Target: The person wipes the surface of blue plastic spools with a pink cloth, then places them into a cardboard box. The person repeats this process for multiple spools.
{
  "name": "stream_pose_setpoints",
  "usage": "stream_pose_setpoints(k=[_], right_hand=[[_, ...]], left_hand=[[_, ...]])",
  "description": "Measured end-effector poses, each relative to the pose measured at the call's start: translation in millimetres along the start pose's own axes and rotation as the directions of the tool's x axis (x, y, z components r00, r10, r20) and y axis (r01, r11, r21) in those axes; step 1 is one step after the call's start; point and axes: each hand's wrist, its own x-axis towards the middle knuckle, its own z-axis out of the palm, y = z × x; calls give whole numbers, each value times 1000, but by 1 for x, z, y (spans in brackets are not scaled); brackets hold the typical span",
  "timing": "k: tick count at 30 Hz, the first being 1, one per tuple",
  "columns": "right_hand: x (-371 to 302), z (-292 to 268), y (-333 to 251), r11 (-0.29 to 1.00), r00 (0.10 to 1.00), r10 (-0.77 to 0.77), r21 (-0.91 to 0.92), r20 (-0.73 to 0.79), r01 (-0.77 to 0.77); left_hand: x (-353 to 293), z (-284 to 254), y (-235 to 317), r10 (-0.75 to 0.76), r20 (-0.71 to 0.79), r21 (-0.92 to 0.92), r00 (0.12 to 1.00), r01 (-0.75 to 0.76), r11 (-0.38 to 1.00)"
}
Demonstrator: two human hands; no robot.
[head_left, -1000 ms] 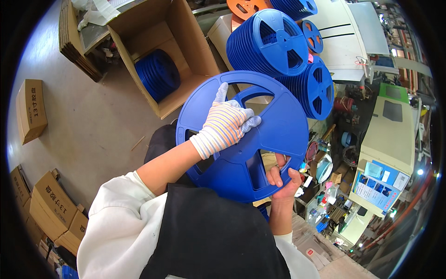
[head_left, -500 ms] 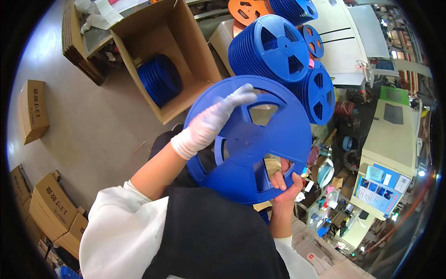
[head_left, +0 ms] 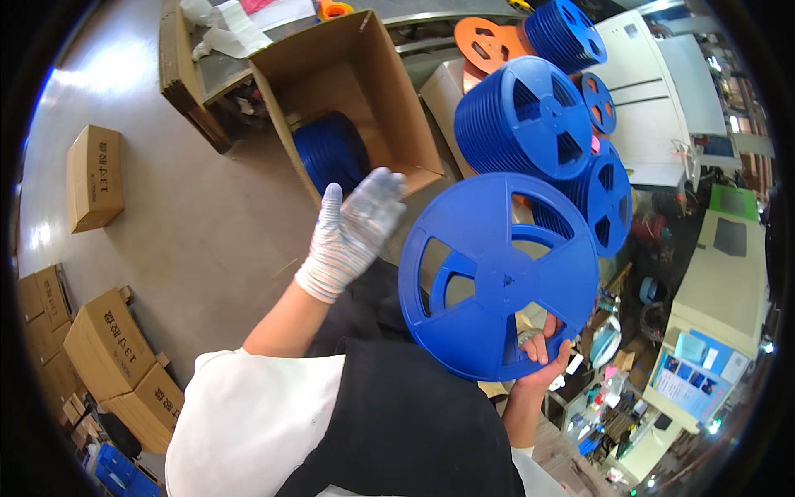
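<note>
A large blue plastic reel (head_left: 507, 282) with cut-out windows faces me in front of my body. My right hand (head_left: 542, 356), bare, grips its lower right rim, fingers passing through a window. To the left of the reel, my left hand (head_left: 348, 236) in a white striped glove is raised and apart from it. Its fingers are stretched out and it holds nothing. Just beyond that hand, several blue reels (head_left: 331, 151) lie inside an open cardboard box (head_left: 406, 108).
Behind the held reel stand stacks of blue reels (head_left: 538, 116) and an orange reel (head_left: 489, 45). Flattened cardboard (head_left: 186, 79) leans left of the open box. Closed cartons (head_left: 108, 344) stand on the floor at left. A machine (head_left: 708, 273) and a cluttered bench are at right.
My left hand has come off the reel's face and moved left, now apart from it. My right hand still grips the reel. The whole view has shifted.
</note>
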Motion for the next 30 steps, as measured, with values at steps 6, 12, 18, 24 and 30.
stream_pose_setpoints(k=[6,12,18,24,30], right_hand=[[18,9,3,1000,1000,5,27,27,-6],[34,20,13,999,995,37,10,90,-38],[43,33,27,991,993,-1,-133,120,17],[45,40,28,979,998,7,-202,65,6],[53,45,36,940,849,-132,-338,-511,-57]], left_hand=[[-26,-21,-10,-355,-167,554,920,385,738],[-31,-4,-11,-366,-141,587,920,376,717],[-34,-10,0,-322,-115,537,940,332,776],[-39,-26,1,-300,-80,474,951,301,827],[-39,-24,13,-179,-107,528,978,208,823]])
